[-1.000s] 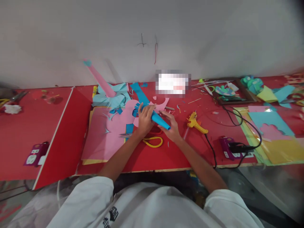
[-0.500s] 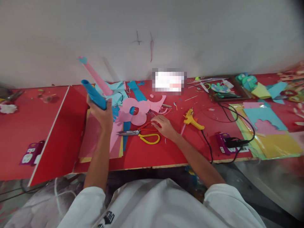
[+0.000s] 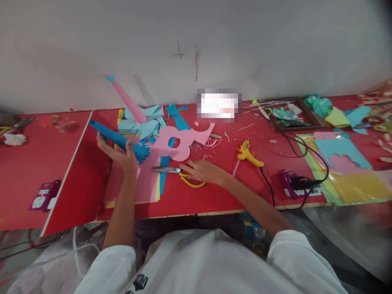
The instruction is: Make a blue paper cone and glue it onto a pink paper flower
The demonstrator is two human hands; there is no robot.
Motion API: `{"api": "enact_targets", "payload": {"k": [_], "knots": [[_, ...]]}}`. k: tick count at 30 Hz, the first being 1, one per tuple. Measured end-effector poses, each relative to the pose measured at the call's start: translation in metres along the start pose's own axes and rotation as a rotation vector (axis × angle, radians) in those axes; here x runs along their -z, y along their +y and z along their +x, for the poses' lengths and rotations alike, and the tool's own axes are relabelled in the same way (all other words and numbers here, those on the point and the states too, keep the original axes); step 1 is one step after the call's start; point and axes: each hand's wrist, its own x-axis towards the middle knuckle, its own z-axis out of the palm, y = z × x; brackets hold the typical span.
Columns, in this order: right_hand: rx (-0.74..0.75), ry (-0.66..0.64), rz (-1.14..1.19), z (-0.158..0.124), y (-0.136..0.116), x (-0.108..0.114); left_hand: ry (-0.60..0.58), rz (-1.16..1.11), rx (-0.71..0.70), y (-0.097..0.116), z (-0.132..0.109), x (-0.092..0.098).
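My left hand (image 3: 121,157) is closed round a rolled blue paper tube (image 3: 114,136), narrow at its far left end and fringed at the end by the pink cut-out. My right hand (image 3: 203,171) lies over the handles of the scissors (image 3: 167,169), its fingers bent on them near the pivot. The red handle is hidden under that hand; the yellow one shows below it. Just beyond the scissors rests a pink flower-shaped paper cut-out (image 3: 182,152) with a hole. Pink and yellow paper sheets (image 3: 147,192) lie beneath my left wrist.
A yellow glue gun (image 3: 249,154) lies to the right, its cord running toward a purple power socket (image 3: 284,183). Behind my left hand, a pink paper tube (image 3: 128,100) leans above light-blue paper (image 3: 130,126). A red upright panel (image 3: 81,175) stands at the left.
My left hand has lowered and tilted the blue tube, bringing its fringed end into view. My right hand has slid left and down over the scissors' handles. The scissors have barely moved.
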Motion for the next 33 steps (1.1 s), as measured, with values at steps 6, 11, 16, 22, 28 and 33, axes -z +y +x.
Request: {"api": "enact_targets", "payload": {"k": [6, 11, 16, 22, 28, 33], "knots": [[0.049, 0.096, 0.081, -0.028, 0.006, -0.012, 0.206, 0.035, -0.047, 0.007, -0.001, 0.02], [-0.231, 0.229, 0.258, -0.074, 0.009, -0.025, 0.111, 0.207, -0.152, 0.001, -0.013, 0.029], [-0.597, 0.311, 0.403, -0.098, 0.023, -0.021, 0.161, 0.211, -0.248, 0.001, -0.024, 0.031], [-0.8, 0.357, 0.305, -0.087, 0.054, -0.021, -0.163, 0.176, -0.263, -0.001, -0.032, 0.015], [-0.855, 0.332, 0.242, -0.074, 0.071, -0.03, -0.61, 0.153, -0.211, 0.008, -0.041, -0.011], [-0.87, 0.395, 0.192, -0.09, 0.075, -0.023, -0.723, 0.194, -0.165, 0.014, -0.042, -0.03]]}}
